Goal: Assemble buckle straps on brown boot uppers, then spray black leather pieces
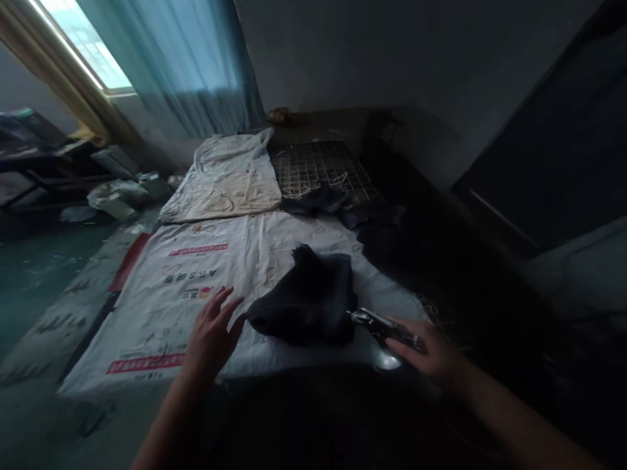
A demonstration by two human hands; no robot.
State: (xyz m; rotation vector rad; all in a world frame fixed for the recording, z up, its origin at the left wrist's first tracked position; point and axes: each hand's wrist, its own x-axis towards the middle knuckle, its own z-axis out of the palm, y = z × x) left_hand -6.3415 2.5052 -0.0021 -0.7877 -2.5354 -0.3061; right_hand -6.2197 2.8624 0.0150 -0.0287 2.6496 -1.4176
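"Right hand (426,346) is wrapped round a metal tool (385,326), plier-like by its shape, with its tip at the right edge of the dark cloth (313,300). And the other?"

"Left hand (210,333) holds nothing that I can see. Its fingers are spread, thumb beside the cloth's left corner; whether they touch, I can't tell"

"So what worries you?"

"Slack fabric, mainly. With nothing plainly pinning it, a tug from the tool could drag the whole piece sideways or rumple it. It's dim too, so the tip could land askew or nip a hidden fold"

"Anything close to the tool?"

"Some shiny spot (386,360) just below it, too blurred to name. If it's an object, a knuckle could knock it"

"And under the cloth?"

"White printed sack (157,313), creased in places. Pull hard and it might creep along with the cloth"

"Farther off?"

"More dark pieces (386,241), behind and to the right, crowded together. In this gloom one could pass for another. Past them lies a wire grid (323,170), where an edge could snag, with a pale sheet (230,176) at its left. Beyond hangs a blue curtain (181,65); covering more of the window would only worsen the light"
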